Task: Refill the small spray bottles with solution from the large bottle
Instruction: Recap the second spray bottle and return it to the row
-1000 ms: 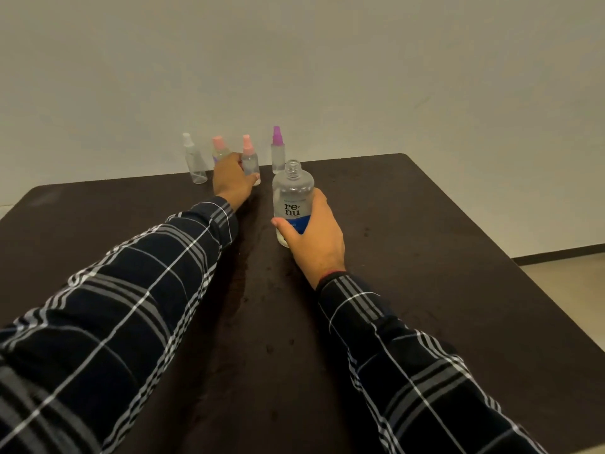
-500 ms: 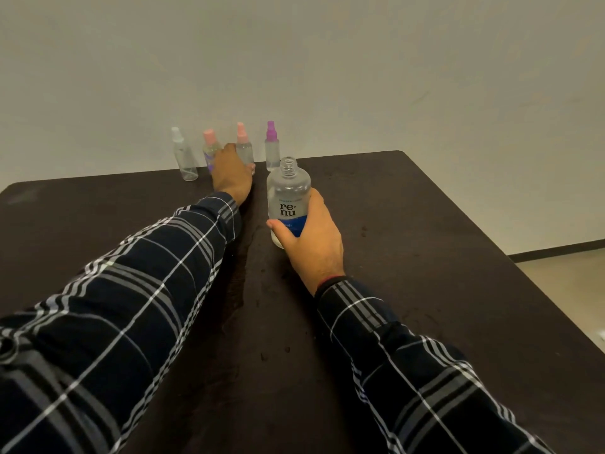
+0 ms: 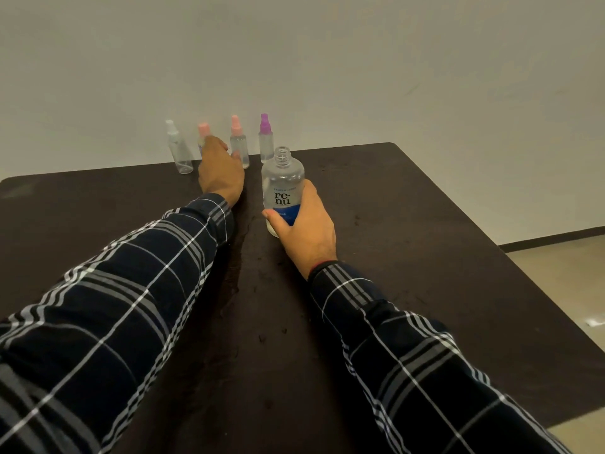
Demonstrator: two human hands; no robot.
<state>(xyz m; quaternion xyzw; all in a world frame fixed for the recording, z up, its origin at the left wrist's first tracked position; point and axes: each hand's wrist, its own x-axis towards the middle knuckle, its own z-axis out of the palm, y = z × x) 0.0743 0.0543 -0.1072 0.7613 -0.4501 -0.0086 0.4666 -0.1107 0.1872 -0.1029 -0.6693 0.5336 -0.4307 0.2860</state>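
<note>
The large bottle (image 3: pixel 283 188) stands upright toward the far middle of the table (image 3: pixel 442 257), cap off and threaded neck open. The right hand (image 3: pixel 304 227) grips its lower half, thumb across the blue label. Just left and farther back, four small spray bottles stand in a row along the far edge: a white-capped bottle (image 3: pixel 179 152), a pink-capped bottle (image 3: pixel 203 130) mostly hidden behind the left hand (image 3: pixel 221 173), a second pink-capped bottle (image 3: pixel 239 147) and a purple-capped bottle (image 3: pixel 265 139). The left hand reaches in around the hidden one, thumb close to its neighbour; its fingers are out of sight, so I cannot tell whether it has a grip. The row is tight and the bottles are slim and probably light, so a careless pull could topple those on either side. With the large bottle uncapped, a knock from a sleeve or a fast tilt into such narrow necks would likely spill. A glossy streak (image 3: pixel 237 257) between the arms looks wet, and wet plastic slips. All the bottles are clear, smooth, round-bodied plastic. The table is dark and matt with a rounded corner, against a plain pale wall (image 3: pixel 360 60).
</note>
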